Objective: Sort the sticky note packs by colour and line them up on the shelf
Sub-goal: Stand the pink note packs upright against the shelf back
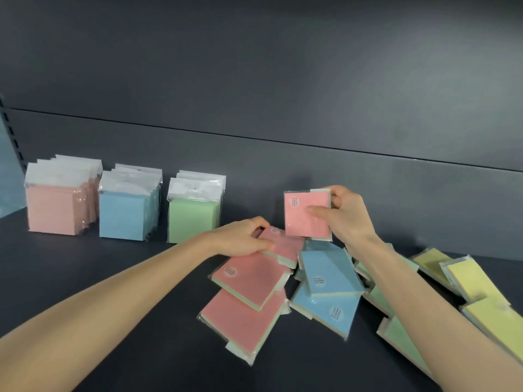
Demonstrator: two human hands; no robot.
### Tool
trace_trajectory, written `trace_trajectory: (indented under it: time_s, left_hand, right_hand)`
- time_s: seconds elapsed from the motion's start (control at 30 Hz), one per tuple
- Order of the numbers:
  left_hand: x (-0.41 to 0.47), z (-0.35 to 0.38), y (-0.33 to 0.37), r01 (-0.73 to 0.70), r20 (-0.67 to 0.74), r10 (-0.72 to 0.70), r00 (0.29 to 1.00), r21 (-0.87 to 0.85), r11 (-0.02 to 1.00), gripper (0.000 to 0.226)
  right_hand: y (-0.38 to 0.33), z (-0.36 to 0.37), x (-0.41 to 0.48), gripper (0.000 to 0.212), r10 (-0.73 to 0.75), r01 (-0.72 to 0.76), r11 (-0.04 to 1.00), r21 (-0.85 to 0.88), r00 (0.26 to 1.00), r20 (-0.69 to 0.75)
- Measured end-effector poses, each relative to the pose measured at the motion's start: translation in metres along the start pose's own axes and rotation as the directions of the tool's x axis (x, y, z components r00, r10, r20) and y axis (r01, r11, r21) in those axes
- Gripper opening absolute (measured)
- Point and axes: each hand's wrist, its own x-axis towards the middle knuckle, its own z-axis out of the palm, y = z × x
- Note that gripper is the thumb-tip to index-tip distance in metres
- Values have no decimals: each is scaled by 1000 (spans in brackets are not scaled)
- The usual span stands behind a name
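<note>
Mid-sort on the shelf (113, 278), our right hand (343, 215) pinches a pink pack (307, 215) upright above the loose pile (328, 275), our left hand (240, 236) grips a second pink pack (280, 246) lying there; next, we judge, both join the pink row (56, 205) at left.

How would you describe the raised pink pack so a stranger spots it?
On the dark shelf, right of the green row, lies a loose heap. Above it the right hand holds one pink pack. Unlike the pink packs lying flat below, it is held upright.
</note>
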Motion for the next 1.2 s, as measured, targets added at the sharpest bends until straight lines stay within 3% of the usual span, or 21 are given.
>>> trace_trajectory:
  time_s: [0.27,0.4,0.57,0.63,0.77,0.93,1.03,1.07,1.1,1.2]
  left_hand:
    - [-33,2,-10,-26,-16,26,1000,-9,1000,50]
    - [-45,2,-10,-48,-124,31,992,-135,990,49]
    - [-45,10,-11,-122,-284,9,959,-382,916,66]
    - [-46,9,-10,-129,-304,-42,952,-521,843,59]
    - [-49,2,-11,-196,-363,-115,925,-713,673,20]
    - [-50,-2,-11,-248,-291,-146,945,-934,257,28]
    - [-52,0,-7,-246,-257,-68,964,-960,136,20]
    - [-53,1,-6,-244,-253,-35,967,-955,168,16]
    - [-54,2,-5,-244,-255,-9,967,-934,261,16]
    - [-51,0,-7,-257,-330,-2,944,-738,624,20]
  right_hand:
    - [-1,14,-12,26,55,-70,992,106,990,131]
    - [-7,20,-16,13,55,-70,993,91,985,163]
    - [-15,18,-23,12,70,-90,988,129,987,147]
    - [-17,15,-23,20,71,-89,986,141,989,131]
    - [-20,10,-26,31,98,-154,963,222,964,245]
    - [-21,16,-31,25,70,-144,962,233,952,299]
    - [-23,24,-35,24,68,-160,959,235,932,357]
    - [-23,26,-37,24,64,-166,956,241,922,382]
    - [-24,28,-38,25,54,-160,959,235,914,402]
    - [-28,28,-36,25,15,-83,985,148,912,410]
